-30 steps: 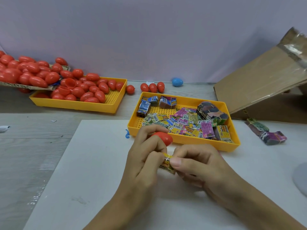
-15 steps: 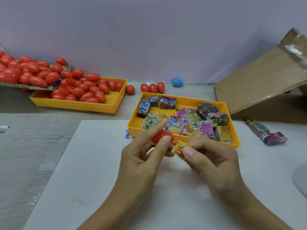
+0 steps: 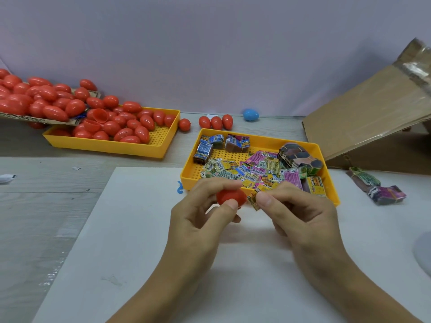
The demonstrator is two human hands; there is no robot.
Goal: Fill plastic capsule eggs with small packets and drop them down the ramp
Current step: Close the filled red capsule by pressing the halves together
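Left hand [image 3: 198,213] pinching a red egg half [image 3: 231,197] between thumb and fingers, just above the white board [image 3: 130,241] on the counter [image 3: 46,183]. Right hand [image 3: 296,210] pinching a small yellow packet [image 3: 253,199], touching the egg half at its 3 o'clock side. Both hands close together near the middle, right in front of the near wall of the packet tray [image 3: 326,159].

Packet tray yellow, full of loose little packets [image 3: 256,169] in pink, green, blue and yellow. Tied packet bundles [image 3: 299,157] at the tray's 2 o'clock corner, more bundles at its 11 o'clock end.

At 10 o'clock from the hands, a second yellow tray [image 3: 163,145] piled with red eggs [image 3: 121,127]. One open red half lying among them. More red eggs on a cardboard flap [image 3: 46,118] at 9 o'clock of that tray.

Four loose red eggs [image 3: 215,122] on the counter behind the packet tray. Blue egg [image 3: 251,114] at their 3 o'clock side, near the wall.

Cardboard ramp [image 3: 373,113] at 2 o'clock, sloping up to the right. Two more bundles [image 3: 386,194] on the board at 3 o'clock, below the ramp.
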